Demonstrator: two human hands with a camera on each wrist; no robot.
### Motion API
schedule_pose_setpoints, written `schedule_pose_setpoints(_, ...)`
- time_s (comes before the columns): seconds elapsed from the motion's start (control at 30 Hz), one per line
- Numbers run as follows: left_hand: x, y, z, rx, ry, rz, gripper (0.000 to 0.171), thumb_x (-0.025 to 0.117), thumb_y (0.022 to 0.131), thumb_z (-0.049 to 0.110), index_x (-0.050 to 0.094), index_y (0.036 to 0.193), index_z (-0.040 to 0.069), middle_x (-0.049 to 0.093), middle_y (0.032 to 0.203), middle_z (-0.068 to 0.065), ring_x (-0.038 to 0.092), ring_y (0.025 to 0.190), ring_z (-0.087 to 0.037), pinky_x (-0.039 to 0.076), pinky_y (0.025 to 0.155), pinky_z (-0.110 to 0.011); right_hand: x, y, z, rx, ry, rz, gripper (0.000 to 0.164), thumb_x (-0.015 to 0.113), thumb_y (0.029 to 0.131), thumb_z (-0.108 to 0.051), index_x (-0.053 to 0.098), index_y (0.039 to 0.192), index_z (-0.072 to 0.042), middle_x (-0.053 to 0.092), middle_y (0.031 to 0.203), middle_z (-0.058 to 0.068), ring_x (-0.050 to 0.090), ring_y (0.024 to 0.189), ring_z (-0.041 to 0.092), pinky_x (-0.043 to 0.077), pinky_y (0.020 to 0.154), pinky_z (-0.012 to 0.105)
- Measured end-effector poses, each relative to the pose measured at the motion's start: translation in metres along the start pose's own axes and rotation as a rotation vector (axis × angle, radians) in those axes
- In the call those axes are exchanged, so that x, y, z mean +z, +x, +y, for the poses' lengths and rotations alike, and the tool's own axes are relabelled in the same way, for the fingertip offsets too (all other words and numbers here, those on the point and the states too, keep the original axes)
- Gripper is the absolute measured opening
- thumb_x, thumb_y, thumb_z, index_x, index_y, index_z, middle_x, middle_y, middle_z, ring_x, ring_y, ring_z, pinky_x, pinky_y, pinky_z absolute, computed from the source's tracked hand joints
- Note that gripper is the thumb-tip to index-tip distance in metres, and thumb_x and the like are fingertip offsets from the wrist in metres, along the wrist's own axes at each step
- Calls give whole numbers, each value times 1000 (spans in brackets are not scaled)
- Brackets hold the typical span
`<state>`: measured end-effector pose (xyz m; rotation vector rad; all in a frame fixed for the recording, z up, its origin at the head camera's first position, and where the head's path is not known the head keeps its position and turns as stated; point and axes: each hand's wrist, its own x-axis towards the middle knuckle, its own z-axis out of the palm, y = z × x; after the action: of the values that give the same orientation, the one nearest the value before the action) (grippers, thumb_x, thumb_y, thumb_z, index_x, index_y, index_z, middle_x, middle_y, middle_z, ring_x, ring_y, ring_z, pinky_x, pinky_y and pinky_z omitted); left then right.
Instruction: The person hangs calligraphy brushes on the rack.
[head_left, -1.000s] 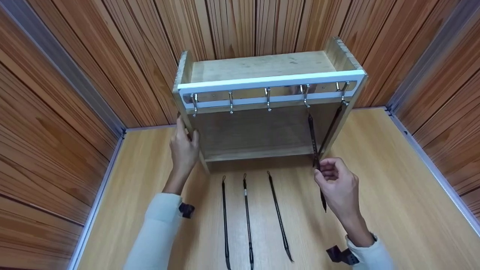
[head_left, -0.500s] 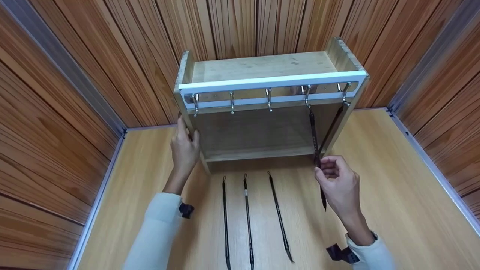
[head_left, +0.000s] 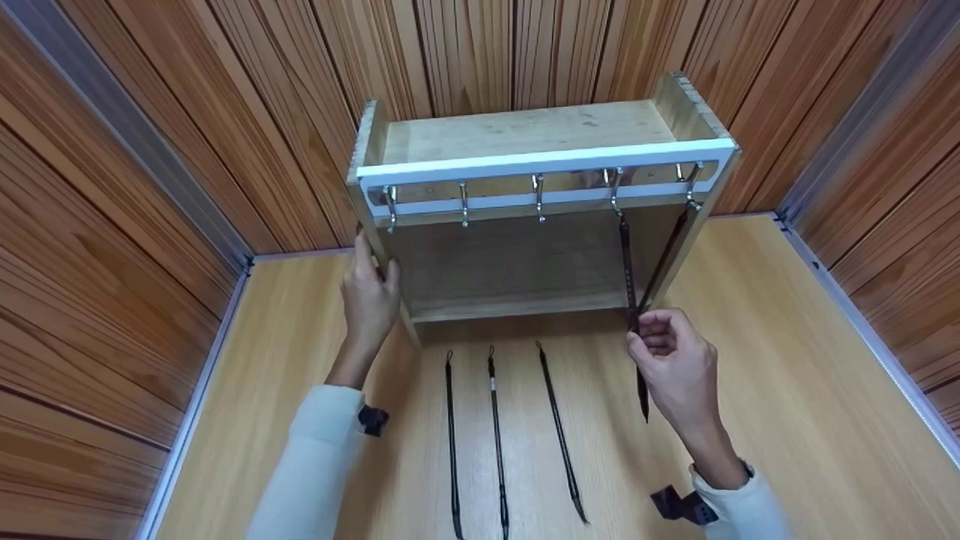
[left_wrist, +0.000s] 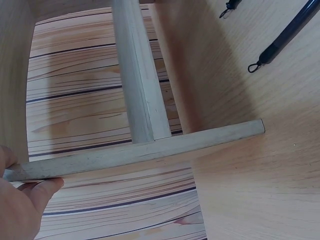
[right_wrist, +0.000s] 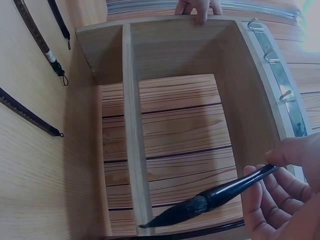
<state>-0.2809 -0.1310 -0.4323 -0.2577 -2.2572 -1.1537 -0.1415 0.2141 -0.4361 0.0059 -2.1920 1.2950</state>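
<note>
My left hand [head_left: 369, 300] grips the left side board of a wooden rack [head_left: 525, 139], its thumb on the front edge; the left wrist view shows the fingers [left_wrist: 45, 192] at that board. Across the rack's front runs a white strip [head_left: 480, 163] with metal hooks. My right hand [head_left: 679, 367] pinches a dark calligraphy brush [head_left: 627, 259] low on its handle, its top end right at the fourth hook from the left. In the right wrist view its dark pointed tip [right_wrist: 177, 212] hangs below the fingers. A second brush [head_left: 664, 259] hangs from the rightmost hook.
On the wooden tabletop [head_left: 787, 360] in front of the rack lie a left brush [head_left: 452, 442], a middle brush [head_left: 496, 435] and a right brush [head_left: 559, 427], loops toward the rack. Wood-plank walls [head_left: 465, 52] stand behind and at both sides.
My right hand has risen slightly with the brush, whose top has moved up to the fourth hook and whose tip has swung a little left. The left hand stays on the rack.
</note>
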Motion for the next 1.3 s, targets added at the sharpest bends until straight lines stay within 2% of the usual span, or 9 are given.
schedule_pose_setpoints(0.33, 1, 1, 0, 8, 6, 3, 51, 57, 98, -1, 39, 145, -7, 59, 123, -29, 67, 102, -41, 60, 73, -40, 3, 2, 1, 12, 13, -12, 20, 71, 83, 14, 64, 100, 7, 68, 86, 13, 63, 73, 7, 51, 65, 12)
schedule_pose_setpoints(0.57, 2, 2, 1, 28, 0, 8, 51, 57, 98, -1, 38, 144, -10, 58, 123, -31, 68, 91, -37, 58, 61, -41, 6, 4, 4, 30, 2, -18, 20, 71, 82, 12, 63, 100, 7, 68, 85, 13, 63, 71, 7, 50, 63, 12)
schedule_pose_setpoints(0.8, 1, 0, 1, 11, 4, 5, 49, 57, 99, 1, 40, 144, -7, 59, 122, -28, 68, 94, -36, 59, 66, -40, 13, 8, 8, 31, 8, -17, 21, 72, 83, 12, 62, 101, 7, 68, 87, 13, 63, 73, 9, 50, 65, 13)
schedule_pose_setpoints(1.3, 1, 0, 1, -14, 11, 0, 51, 57, 98, 0, 39, 146, -7, 60, 121, -28, 68, 96, -37, 59, 70, -39, 25, 10, 20, 25, 28, -8, 21, 72, 84, 10, 61, 102, 7, 68, 89, 13, 63, 74, 11, 50, 64, 13)
